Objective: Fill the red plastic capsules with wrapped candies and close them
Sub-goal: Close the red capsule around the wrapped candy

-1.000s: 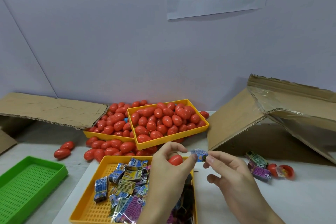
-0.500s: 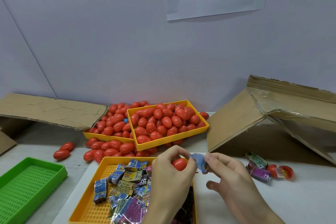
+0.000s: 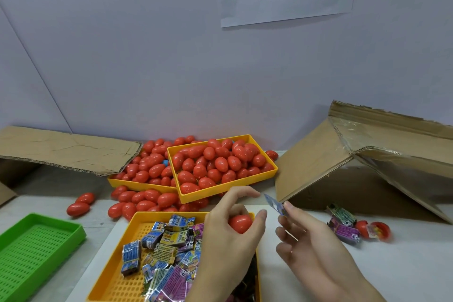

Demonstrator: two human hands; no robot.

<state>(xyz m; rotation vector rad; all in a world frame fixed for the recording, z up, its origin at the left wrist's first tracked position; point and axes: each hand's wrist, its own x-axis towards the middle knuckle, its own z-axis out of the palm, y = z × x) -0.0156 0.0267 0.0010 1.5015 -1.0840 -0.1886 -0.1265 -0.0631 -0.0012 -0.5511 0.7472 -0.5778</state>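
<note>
Single head-worn view, wide-angle, looks forward and down at table close below, wall straight ahead; no second view.

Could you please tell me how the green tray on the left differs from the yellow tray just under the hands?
The green tray holds nothing that shows; the near yellow tray is heaped with wrapped candies. The green tray lies at the left edge, partly cut off by the frame; the yellow tray lies in the middle, partly hidden by the left hand. Both are shallow rectangular plastic trays with perforated floors.
</note>
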